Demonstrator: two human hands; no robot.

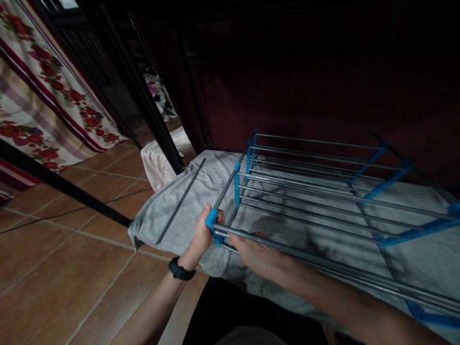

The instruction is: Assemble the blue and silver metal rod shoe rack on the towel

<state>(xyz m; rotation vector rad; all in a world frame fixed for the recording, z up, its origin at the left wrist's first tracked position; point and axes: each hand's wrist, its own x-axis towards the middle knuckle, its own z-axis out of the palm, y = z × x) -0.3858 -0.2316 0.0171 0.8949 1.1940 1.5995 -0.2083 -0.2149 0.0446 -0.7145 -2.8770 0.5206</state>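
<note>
A rack of grey metal tubes and blue plastic connectors (237, 189) lies on its side over a grey blanket. My left hand (204, 231), with a black band (181, 269) on the wrist, is closed around the blue corner connector (212, 219) at the rack's near left end, thumb up along it. Just to the right, my right hand (253, 247) reaches in beneath the top front tube and grips the same end of the rack; its fingertips are partly hidden behind tubes. A loose grey tube (181, 201) rests on the blanket, left of my hands.
The grey blanket (215, 167) covers a low surface framed by black metal bars (154, 115). Dark red cloth (287, 100) hangs behind the rack. At left are a floral curtain (53, 86), a striped cloth (158, 165), a thin cable (79, 208) and a tiled floor (61, 268).
</note>
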